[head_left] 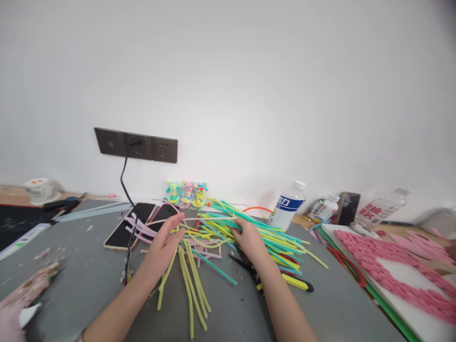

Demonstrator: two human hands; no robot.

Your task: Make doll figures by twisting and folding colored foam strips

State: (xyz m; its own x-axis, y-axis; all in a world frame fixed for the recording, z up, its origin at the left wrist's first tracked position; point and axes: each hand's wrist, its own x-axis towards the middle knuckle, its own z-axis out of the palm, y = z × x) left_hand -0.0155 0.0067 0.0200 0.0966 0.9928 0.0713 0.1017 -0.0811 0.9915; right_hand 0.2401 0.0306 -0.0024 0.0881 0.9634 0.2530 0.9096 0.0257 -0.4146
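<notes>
A long pale pink pipe cleaner (210,218) stretches sideways above the pile. My right hand (248,241) is closed, its fingertips pinching the right end of that stem. My left hand (164,248) has its fingers stretched out and thumb apart. The pale stem passes at its fingertips; whether they touch it is unclear. Below and between my hands lie yellow pipe cleaners (190,280) and lilac ones (144,230). A large heap of green and yellow pipe cleaners (281,242) spreads behind and right of my right hand. Yellow-and-black pliers (294,282) lie partly under my right forearm.
Small colourful figures (187,192) stand against the wall. Two phones (124,228) lie at left, with a black cable (124,180) running from the wall socket (137,145). A white bottle (288,204) stands at back right. Pink braided work (388,270) covers a board at right.
</notes>
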